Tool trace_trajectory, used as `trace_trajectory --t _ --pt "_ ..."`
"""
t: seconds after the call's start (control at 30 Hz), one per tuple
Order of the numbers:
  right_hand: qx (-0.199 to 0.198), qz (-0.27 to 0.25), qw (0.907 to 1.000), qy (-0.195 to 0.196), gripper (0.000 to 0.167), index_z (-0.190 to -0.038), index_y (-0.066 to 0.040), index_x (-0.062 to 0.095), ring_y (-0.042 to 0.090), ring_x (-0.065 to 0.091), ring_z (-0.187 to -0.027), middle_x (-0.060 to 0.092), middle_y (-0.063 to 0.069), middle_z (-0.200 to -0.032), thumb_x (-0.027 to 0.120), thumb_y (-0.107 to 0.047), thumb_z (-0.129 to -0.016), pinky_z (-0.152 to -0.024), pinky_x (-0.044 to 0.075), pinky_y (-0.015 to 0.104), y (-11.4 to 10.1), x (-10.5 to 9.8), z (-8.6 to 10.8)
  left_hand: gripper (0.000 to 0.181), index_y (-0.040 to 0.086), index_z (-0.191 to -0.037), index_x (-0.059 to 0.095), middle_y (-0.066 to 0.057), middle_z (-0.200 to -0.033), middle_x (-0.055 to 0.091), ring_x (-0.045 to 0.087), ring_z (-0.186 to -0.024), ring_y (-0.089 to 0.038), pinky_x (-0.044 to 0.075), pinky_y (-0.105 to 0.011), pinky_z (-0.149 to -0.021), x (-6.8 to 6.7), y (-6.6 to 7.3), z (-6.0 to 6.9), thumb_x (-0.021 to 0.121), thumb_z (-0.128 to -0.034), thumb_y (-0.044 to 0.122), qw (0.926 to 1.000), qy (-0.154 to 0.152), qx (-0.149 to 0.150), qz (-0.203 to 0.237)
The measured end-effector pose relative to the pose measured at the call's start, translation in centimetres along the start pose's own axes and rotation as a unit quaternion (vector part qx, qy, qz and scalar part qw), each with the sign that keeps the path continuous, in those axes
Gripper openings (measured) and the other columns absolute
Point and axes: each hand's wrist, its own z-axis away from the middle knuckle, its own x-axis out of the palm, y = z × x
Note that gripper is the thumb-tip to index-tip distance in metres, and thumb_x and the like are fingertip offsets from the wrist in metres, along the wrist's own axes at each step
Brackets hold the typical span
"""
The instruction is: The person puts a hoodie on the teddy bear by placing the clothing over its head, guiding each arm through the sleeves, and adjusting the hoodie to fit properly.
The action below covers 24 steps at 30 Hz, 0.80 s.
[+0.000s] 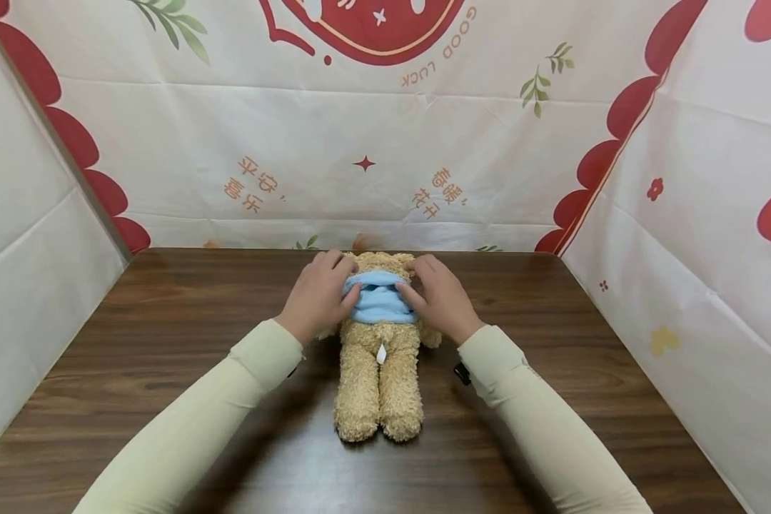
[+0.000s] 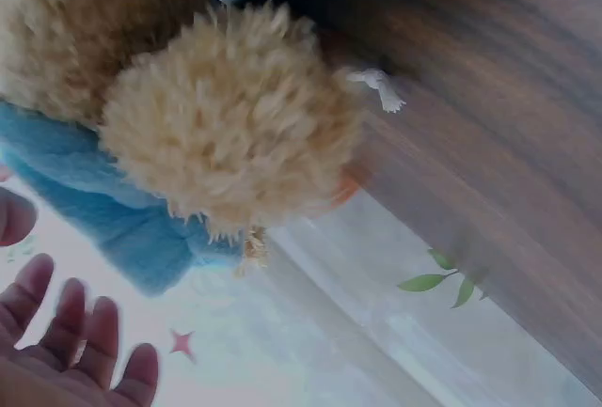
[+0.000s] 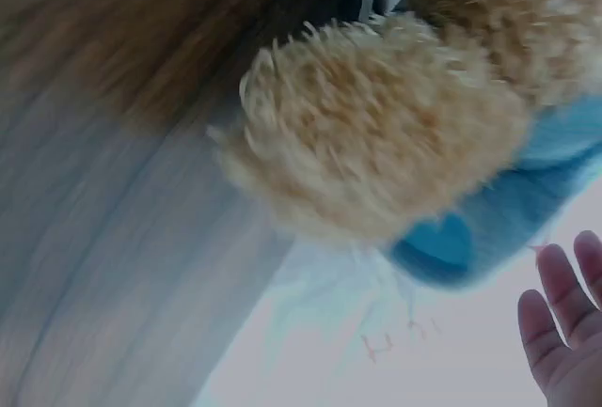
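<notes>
A patterned cloth backdrop (image 1: pixel 334 135) rises beyond the far edge of the wooden counter (image 1: pixel 167 335). In the middle of that counter, toward the far side, a teddy bear (image 1: pixel 368 341) lies tail up, apparently on its belly, head far and legs near. The left hand (image 1: pixel 319 294) and right hand (image 1: pixel 446 300) arch over its two sides, fingers relaxed and apart; both wrist views show neither one gripping. Whether the thumbs touch the bear's blue top (image 1: pixel 380 303), I cannot tell. That top sits in folds across its back, and a white tag (image 1: pixel 382 353) hangs by the tail. I'd judge the step in hand to be handling the top, though whether starting or finishing is unclear. The next move seems to call for even, gentle pinches on both sides, without twisting the cloth.
</notes>
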Motion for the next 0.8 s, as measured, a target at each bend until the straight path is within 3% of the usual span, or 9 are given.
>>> trace_trajectory --t 0.1,0.2,0.27,0.33,0.5,0.63,0.8 --pt "-0.038 0.005 0.9992 0.008 0.015 -0.095 -0.008 0.063 0.02 0.055 -0.079 0.059 0.004 -0.091 0.066 -0.023 -0.097 -0.071 0.047 0.036 -0.4 -0.8 1.6 0.01 0.008 -0.09 0.064 -0.005 -0.087 0.056 0.051 -0.077 -0.023 0.046 -0.038 -0.069 -0.5 0.4 1.8 0.065 -0.093 0.017 0.9974 0.014 0.067 0.022" --pt "-0.077 0.005 0.9968 -0.022 0.011 -0.088 -0.014 0.062 0.014 0.052 -0.073 0.058 -0.001 -0.085 0.068 -0.02 -0.095 -0.066 0.046 0.033 -0.5 -1.2 3.3 0.011 0.009 -0.09 0.064 -0.002 -0.087 0.056 0.053 -0.078 -0.02 0.046 -0.036 -0.07 -0.6 1.0 3.3 0.068 -0.0926 0.019 0.9934 -0.022 0.108 0.03" --pt "-0.085 -0.003 0.9948 -0.055 0.011 -0.094 -0.013 0.062 0.015 0.054 -0.075 0.059 0.0 -0.09 0.07 -0.021 -0.094 -0.067 0.047 0.034 -0.3 -1.2 4.0 0.018 0.009 -0.1 0.065 -0.003 -0.094 0.058 0.057 -0.087 -0.022 0.049 -0.038 -0.076 -0.4 1.1 4.0 0.072 -0.0916 0.024 0.9929 -0.048 0.106 0.024" --pt "-0.071 -0.008 0.9938 -0.084 0.021 -0.107 -0.009 0.063 0.016 0.056 -0.082 0.061 0.003 -0.099 0.072 -0.022 -0.093 -0.072 0.048 0.036 -0.2 -0.9 4.5 0.033 0.007 -0.113 0.064 -0.006 -0.104 0.059 0.059 -0.097 -0.026 0.05 -0.041 -0.082 0.0 1.1 4.4 0.074 -0.09 0.027 0.9937 -0.068 0.087 0.018" --pt "-0.038 -0.01 0.9934 -0.107 0.044 -0.126 -0.003 0.061 0.023 0.061 -0.106 0.064 0.009 -0.118 0.074 -0.024 -0.091 -0.09 0.049 0.042 -0.2 0.0 4.6 0.056 0.002 -0.131 0.058 -0.013 -0.118 0.056 0.056 -0.11 -0.031 0.049 -0.044 -0.091 1.2 1.1 4.5 0.077 -0.0867 0.03 0.9955 -0.07 0.065 -0.002" --pt "-0.036 -0.019 0.9941 -0.101 0.044 -0.125 -0.005 0.063 0.024 0.06 -0.11 0.066 0.008 -0.116 0.076 -0.026 -0.089 -0.094 0.048 0.043 -0.5 0.3 4.6 0.065 -0.002 -0.135 0.055 -0.017 -0.127 0.053 0.051 -0.117 -0.033 0.048 -0.045 -0.094 1.7 1.2 4.4 0.079 -0.0835 0.03 0.995 -0.06 0.076 -0.025" --pt "-0.02 -0.046 0.9938 -0.099 0.026 -0.102 -0.012 0.059 0.016 0.051 -0.087 0.057 -0.001 -0.097 0.077 -0.023 -0.088 -0.076 0.042 0.035 -0.8 0.4 4.3 0.069 -0.002 -0.136 0.054 -0.018 -0.129 0.051 0.05 -0.117 -0.034 0.047 -0.046 -0.093 1.8 1.5 4.0 0.082 -0.0795 0.028 0.9947 -0.057 0.083 -0.025"
